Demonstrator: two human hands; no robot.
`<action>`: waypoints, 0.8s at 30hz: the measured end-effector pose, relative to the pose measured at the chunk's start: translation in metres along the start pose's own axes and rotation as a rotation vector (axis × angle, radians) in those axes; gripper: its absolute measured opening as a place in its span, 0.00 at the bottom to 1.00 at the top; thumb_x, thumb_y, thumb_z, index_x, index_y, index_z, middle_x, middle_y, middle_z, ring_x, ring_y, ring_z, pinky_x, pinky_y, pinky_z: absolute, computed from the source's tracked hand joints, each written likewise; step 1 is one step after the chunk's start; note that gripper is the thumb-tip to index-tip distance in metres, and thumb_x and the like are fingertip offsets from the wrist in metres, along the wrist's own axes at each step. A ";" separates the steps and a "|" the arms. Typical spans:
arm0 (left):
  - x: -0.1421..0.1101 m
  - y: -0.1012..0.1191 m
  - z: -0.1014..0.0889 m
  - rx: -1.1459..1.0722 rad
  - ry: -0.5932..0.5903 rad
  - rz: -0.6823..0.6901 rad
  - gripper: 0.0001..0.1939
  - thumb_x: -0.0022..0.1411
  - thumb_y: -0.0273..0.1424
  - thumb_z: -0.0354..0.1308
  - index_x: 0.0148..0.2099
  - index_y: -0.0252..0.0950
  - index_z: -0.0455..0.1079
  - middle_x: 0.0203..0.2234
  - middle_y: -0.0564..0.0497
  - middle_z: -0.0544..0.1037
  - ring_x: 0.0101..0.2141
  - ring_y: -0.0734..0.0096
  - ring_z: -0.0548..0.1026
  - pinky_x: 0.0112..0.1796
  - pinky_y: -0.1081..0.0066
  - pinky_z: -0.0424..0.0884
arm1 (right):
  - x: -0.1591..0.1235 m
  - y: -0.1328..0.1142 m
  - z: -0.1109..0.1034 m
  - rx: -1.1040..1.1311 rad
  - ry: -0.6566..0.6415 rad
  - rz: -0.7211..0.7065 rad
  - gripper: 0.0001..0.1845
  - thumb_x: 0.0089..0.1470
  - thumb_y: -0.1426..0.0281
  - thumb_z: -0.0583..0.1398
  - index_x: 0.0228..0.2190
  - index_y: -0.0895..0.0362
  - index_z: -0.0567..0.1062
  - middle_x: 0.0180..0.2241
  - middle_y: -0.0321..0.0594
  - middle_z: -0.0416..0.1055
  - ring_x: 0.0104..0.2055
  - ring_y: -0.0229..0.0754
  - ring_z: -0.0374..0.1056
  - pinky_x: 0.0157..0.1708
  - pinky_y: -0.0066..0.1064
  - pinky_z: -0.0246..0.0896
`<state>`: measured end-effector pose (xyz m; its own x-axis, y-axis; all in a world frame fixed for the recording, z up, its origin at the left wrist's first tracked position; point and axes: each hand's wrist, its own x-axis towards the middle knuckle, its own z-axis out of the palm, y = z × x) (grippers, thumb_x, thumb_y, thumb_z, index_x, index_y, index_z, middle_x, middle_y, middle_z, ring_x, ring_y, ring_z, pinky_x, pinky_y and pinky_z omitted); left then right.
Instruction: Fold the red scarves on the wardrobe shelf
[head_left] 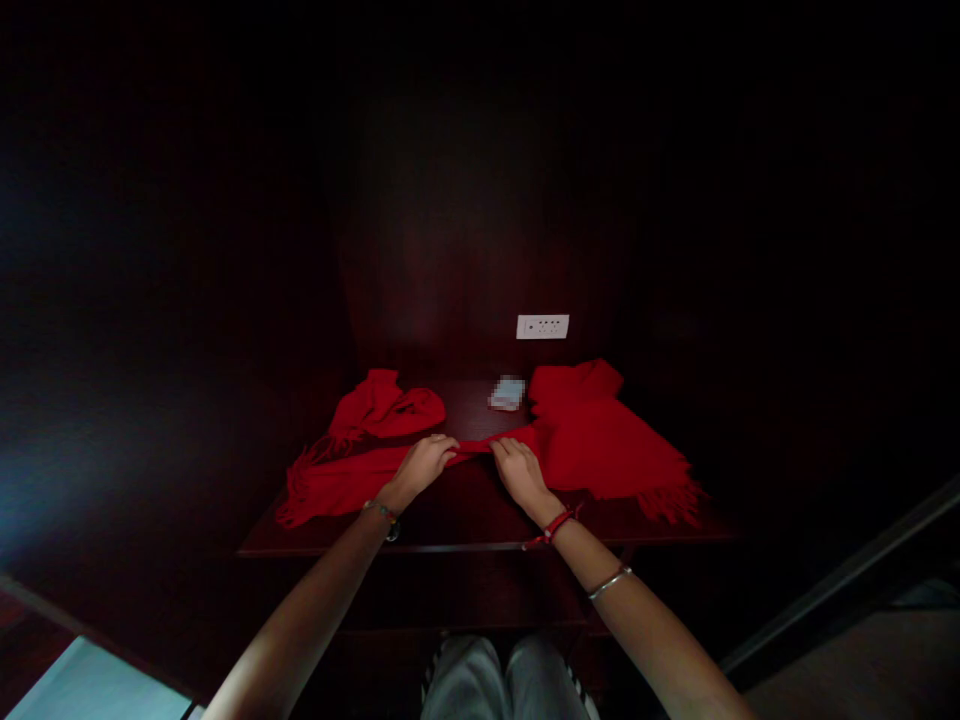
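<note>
A red fringed scarf (615, 445) lies across a dark wooden desk (450, 520), bunched into a narrow strip in its middle. My left hand (427, 462) pinches that strip on one side, and my right hand (519, 468) grips it a short way to the right. Between the two hands the cloth runs thin and nearly straight. To the right the scarf spreads wide, with fringe at the desk's front; on the left, part of it lies looped (386, 405) behind a fringed length. Whether the left parts are one piece with the right, I cannot tell.
A white wall socket (543, 327) sits on the dark back panel above the desk. Behind my hands lies a small pale, blurred-out item (508, 393). Dark panels rise on both sides, and the desk's front edge (465, 547) runs below my wrists.
</note>
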<state>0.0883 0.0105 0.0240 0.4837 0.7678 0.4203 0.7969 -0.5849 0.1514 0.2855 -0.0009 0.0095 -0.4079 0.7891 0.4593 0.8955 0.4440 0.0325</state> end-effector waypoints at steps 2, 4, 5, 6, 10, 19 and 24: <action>-0.001 0.001 0.002 -0.034 0.023 -0.018 0.07 0.59 0.24 0.49 0.37 0.34 0.68 0.31 0.50 0.73 0.35 0.71 0.70 0.38 0.74 0.64 | -0.003 0.002 0.000 0.015 0.018 0.043 0.16 0.53 0.80 0.48 0.41 0.60 0.69 0.38 0.47 0.68 0.41 0.43 0.61 0.42 0.32 0.55; -0.002 0.004 0.003 -0.060 0.043 -0.040 0.05 0.57 0.23 0.51 0.34 0.34 0.68 0.29 0.51 0.72 0.34 0.71 0.70 0.37 0.74 0.64 | -0.005 0.005 -0.001 0.040 0.019 0.051 0.17 0.51 0.82 0.48 0.40 0.60 0.70 0.38 0.47 0.68 0.41 0.43 0.61 0.43 0.31 0.55; -0.002 0.005 0.004 -0.071 0.045 -0.056 0.04 0.56 0.23 0.52 0.34 0.34 0.67 0.29 0.51 0.72 0.33 0.72 0.70 0.36 0.74 0.64 | -0.007 0.008 -0.001 0.058 0.013 0.038 0.18 0.50 0.83 0.48 0.40 0.61 0.70 0.37 0.46 0.68 0.41 0.42 0.62 0.43 0.30 0.55; -0.004 0.006 0.004 -0.078 0.040 -0.073 0.04 0.56 0.23 0.53 0.33 0.34 0.67 0.28 0.51 0.72 0.32 0.72 0.69 0.36 0.75 0.65 | -0.008 0.010 0.000 0.080 0.007 0.015 0.19 0.50 0.83 0.48 0.41 0.60 0.70 0.37 0.46 0.69 0.41 0.42 0.62 0.43 0.30 0.56; -0.017 0.008 0.000 -0.017 -0.076 -0.101 0.05 0.56 0.25 0.53 0.37 0.35 0.67 0.31 0.50 0.72 0.34 0.71 0.70 0.37 0.74 0.65 | -0.014 0.025 0.007 0.208 0.027 -0.075 0.21 0.48 0.85 0.48 0.42 0.60 0.69 0.37 0.44 0.70 0.41 0.40 0.63 0.43 0.29 0.58; -0.078 -0.009 -0.024 0.364 -0.204 -0.342 0.11 0.60 0.25 0.44 0.43 0.35 0.65 0.39 0.45 0.71 0.40 0.66 0.70 0.39 0.71 0.66 | -0.003 0.059 -0.006 0.398 0.188 -0.096 0.14 0.53 0.78 0.49 0.38 0.58 0.71 0.35 0.44 0.71 0.37 0.41 0.66 0.39 0.31 0.61; -0.092 -0.039 -0.055 0.418 -0.196 -0.484 0.15 0.59 0.24 0.43 0.46 0.36 0.64 0.40 0.44 0.71 0.40 0.65 0.71 0.37 0.69 0.67 | 0.030 0.069 -0.037 0.415 0.241 -0.120 0.12 0.53 0.76 0.50 0.34 0.58 0.72 0.34 0.43 0.72 0.37 0.41 0.67 0.38 0.30 0.60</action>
<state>-0.0072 -0.0515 0.0288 0.0613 0.9745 0.2160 0.9947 -0.0419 -0.0934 0.3417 0.0381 0.0583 -0.4067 0.6233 0.6679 0.6780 0.6959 -0.2365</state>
